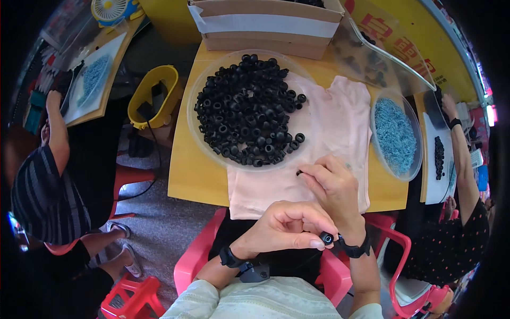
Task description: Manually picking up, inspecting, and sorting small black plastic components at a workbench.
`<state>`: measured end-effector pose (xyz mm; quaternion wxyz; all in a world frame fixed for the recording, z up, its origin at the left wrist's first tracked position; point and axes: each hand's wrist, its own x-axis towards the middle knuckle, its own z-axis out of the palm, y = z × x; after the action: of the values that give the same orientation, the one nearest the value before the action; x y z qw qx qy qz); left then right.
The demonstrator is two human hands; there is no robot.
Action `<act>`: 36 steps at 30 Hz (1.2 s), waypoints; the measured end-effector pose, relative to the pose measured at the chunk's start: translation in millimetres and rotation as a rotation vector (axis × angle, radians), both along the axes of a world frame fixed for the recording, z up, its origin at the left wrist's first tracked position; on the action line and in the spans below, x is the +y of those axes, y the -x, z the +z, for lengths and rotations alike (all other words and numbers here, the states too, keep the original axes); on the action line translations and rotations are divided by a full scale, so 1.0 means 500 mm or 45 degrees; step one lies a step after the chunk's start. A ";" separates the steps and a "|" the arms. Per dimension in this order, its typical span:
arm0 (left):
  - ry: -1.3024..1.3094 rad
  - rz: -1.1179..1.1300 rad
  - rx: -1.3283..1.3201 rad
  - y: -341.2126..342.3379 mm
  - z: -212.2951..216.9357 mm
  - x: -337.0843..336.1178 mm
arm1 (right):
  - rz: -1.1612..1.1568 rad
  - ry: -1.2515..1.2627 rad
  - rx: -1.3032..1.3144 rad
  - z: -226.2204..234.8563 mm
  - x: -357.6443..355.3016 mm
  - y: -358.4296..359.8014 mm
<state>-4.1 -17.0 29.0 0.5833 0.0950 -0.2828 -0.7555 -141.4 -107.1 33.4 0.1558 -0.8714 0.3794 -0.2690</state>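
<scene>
My left hand [287, 226] is closed, pinching a small black cap-like part [326, 238] between thumb and fingertips. The part's round end shows a pale ring inside. Just beyond it, my right hand [336, 186] reaches over a pink cloth [260, 194], its thumb and fingers pinched on a small black piece [299, 173]. Most of that piece is hidden by the fingertips. A wide, clear round tray [189, 114] ahead holds a heap of black hollow parts [239, 106], with several strewn near its right side.
A cardboard box [265, 40] stands at the table's back, beside a clear plastic bin [366, 58]. On the right sits a tub of pale blue beads [396, 135]. A yellow basket [133, 101] is left of the table [183, 181]. People work at tables on both sides.
</scene>
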 end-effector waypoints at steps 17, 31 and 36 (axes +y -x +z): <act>-0.212 0.598 -0.369 -0.012 -0.017 0.029 | 0.232 0.157 -0.092 0.032 -0.143 -0.070; -0.275 0.475 -0.398 0.002 -0.015 0.069 | 0.161 0.050 0.061 0.008 -0.157 -0.089; -0.312 0.464 -0.373 -0.017 -0.026 0.067 | 0.130 0.045 0.088 0.012 -0.156 -0.099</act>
<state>4.4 16.3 16.0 0.6467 0.3225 -0.2490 -0.6448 -91.7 -185.2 39.2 0.1407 -0.9010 0.3349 -0.2370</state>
